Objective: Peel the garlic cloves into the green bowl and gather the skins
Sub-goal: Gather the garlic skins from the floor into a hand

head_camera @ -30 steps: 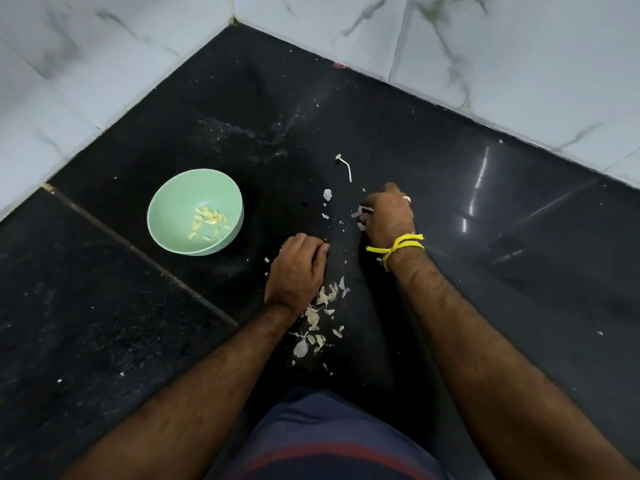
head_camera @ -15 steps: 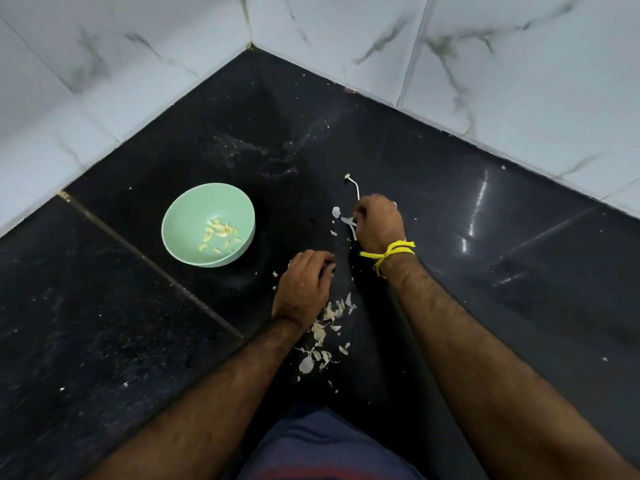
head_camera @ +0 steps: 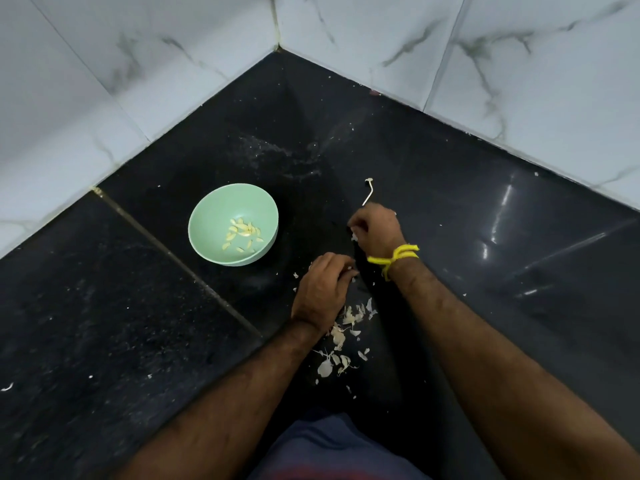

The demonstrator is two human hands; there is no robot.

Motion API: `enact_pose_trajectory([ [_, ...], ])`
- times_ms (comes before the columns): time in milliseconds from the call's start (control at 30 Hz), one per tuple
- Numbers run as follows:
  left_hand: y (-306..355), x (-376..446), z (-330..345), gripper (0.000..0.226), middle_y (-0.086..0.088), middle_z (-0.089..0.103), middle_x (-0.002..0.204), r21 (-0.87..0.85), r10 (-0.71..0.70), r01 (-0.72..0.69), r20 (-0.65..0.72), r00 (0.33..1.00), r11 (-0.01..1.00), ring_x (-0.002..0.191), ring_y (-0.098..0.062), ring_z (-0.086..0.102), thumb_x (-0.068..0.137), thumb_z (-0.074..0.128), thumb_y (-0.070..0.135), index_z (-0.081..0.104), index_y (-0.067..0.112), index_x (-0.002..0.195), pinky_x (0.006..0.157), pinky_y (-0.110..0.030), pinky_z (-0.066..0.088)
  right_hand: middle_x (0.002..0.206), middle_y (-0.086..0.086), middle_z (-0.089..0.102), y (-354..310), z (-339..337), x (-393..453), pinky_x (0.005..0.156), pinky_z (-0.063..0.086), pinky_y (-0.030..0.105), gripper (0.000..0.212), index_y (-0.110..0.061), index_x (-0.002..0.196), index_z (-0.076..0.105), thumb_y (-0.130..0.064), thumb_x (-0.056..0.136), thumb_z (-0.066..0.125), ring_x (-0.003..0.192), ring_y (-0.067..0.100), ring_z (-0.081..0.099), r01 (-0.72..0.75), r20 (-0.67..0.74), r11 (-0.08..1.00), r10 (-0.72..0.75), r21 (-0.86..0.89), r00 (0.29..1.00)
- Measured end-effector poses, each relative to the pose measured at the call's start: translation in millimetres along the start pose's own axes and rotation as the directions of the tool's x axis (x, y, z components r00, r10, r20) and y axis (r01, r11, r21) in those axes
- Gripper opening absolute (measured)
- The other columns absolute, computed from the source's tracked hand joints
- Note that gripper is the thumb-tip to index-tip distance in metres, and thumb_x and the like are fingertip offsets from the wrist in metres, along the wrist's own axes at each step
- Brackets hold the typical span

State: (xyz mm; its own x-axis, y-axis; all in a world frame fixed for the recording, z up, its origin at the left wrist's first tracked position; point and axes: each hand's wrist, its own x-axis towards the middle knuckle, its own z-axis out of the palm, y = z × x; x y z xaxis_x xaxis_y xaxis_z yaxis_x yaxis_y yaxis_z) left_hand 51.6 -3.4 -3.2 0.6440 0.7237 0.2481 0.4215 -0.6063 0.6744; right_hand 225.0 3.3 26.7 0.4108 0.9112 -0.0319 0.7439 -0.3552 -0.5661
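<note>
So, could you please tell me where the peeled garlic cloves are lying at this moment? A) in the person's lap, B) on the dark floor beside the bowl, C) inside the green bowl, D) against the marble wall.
C: the pale yellow peeled cloves lie on the bottom of the green bowl, while only papery skins lie on the floor.

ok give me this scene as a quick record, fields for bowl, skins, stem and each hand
bowl: green bowl on the black floor, peeled cloves inside
skins: loose skins scattered on the floor between the forearms
stem: dry garlic stem lying just beyond the right hand
left hand: fingers curled at the floor, contents hidden
right hand: curled, pinching a white skin scrap
</note>
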Motion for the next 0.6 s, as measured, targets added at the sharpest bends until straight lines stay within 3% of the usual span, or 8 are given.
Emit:
enact_pose_trajectory([
  [100, -1, 1, -5, 0.005, -0.002, 0.07, 0.092, -0.131, -0.04, 0.037, -0.023, 0.999, 0.991, 0.087, -0.013, 0.063, 0.091, 0.071, 0.012, 0.073, 0.008, 0.094, 0.081, -0.034, 0.052, 0.095, 0.013, 0.072, 2, -2, -37, 0.086, 0.052, 0.038, 0.021, -0.006, 0.093, 0.075, 0.006, 0.083, 0.06, 0.092, 0.032, 0.067, 0.077, -0.058, 0.994, -0.073, 0.077, 0.996],
  [200, 5, 8, -13, 0.013, 0.003, 0.072, 0.093, -0.275, -0.156, 0.148, -0.007, 0.988, 0.95, 0.083, -0.007, 0.066, 0.095, 0.065, 0.007, 0.075, 0.008, 0.102, 0.08, -0.032, 0.057, 0.102, 0.017, 0.072, 4, -14, -37, 0.092, 0.052, 0.042, 0.035, -0.004, 0.101, 0.074, 0.013, 0.08, 0.051, 0.097, 0.035, 0.067, 0.006, -0.221, 0.993, 0.021, 0.12, 0.975],
  [267, 12, 14, -21, 0.02, 0.003, 0.071, 0.099, -0.281, -0.162, 0.152, -0.013, 0.987, 0.948, 0.087, -0.006, 0.065, 0.094, 0.062, 0.002, 0.074, 0.01, 0.109, 0.083, -0.026, 0.056, 0.113, 0.022, 0.067, 7, -23, -13, 0.097, 0.045, 0.039, 0.037, 0.0, 0.111, 0.07, 0.012, 0.082, 0.05, 0.108, 0.039, 0.061, -0.026, -0.25, 0.993, 0.053, 0.111, 0.967],
  [367, 15, 20, -29, 0.032, 0.004, 0.066, 0.097, -0.258, -0.189, 0.173, -0.037, 0.981, 0.951, 0.084, -0.005, 0.062, 0.087, 0.07, -0.001, 0.072, 0.015, 0.114, 0.083, -0.024, 0.056, 0.146, 0.022, 0.045, 11, -27, 30, 0.114, 0.027, 0.035, 0.049, 0.001, 0.141, 0.046, -0.004, 0.094, 0.055, 0.139, 0.035, 0.039, -0.072, -0.046, 0.996, 0.074, 0.058, 0.996],
  [433, 11, 21, -33, 0.029, 0.006, 0.064, 0.095, -0.256, -0.234, 0.208, -0.076, 0.969, 0.944, 0.084, -0.006, 0.061, 0.087, 0.072, 0.004, 0.072, 0.017, 0.113, 0.083, -0.028, 0.056, 0.16, 0.018, 0.025, 13, -20, 51, 0.121, 0.017, 0.039, 0.06, -0.003, 0.152, 0.028, -0.02, 0.1, 0.053, 0.149, 0.03, 0.02, -0.119, 0.101, 0.993, 0.119, -0.005, 0.988],
  [533, 0, 15, -40, 0.017, 0.004, 0.07, 0.105, -0.142, -0.198, 0.177, -0.145, 0.969, 0.974, 0.098, -0.012, 0.063, 0.097, 0.064, 0.014, 0.072, 0.015, 0.112, 0.091, -0.032, 0.052, 0.163, 0.018, 0.011, 4, -3, 50, 0.122, 0.005, 0.041, 0.062, -0.002, 0.154, 0.018, -0.027, 0.104, 0.045, 0.152, 0.031, 0.008, -0.016, 0.192, 0.993, 0.038, -0.116, 0.981],
  [600, -9, 7, -40, 0.017, 0.001, 0.071, 0.106, -0.071, -0.15, 0.139, -0.205, 0.967, 0.988, 0.101, -0.017, 0.063, 0.098, 0.06, 0.009, 0.072, 0.012, 0.11, 0.092, -0.031, 0.049, 0.164, 0.018, 0.009, -7, 8, 18, 0.122, 0.002, 0.04, 0.061, -0.002, 0.155, 0.016, -0.027, 0.105, 0.042, 0.152, 0.031, 0.006, 0.101, 0.231, 0.989, -0.073, -0.11, 0.97],
])
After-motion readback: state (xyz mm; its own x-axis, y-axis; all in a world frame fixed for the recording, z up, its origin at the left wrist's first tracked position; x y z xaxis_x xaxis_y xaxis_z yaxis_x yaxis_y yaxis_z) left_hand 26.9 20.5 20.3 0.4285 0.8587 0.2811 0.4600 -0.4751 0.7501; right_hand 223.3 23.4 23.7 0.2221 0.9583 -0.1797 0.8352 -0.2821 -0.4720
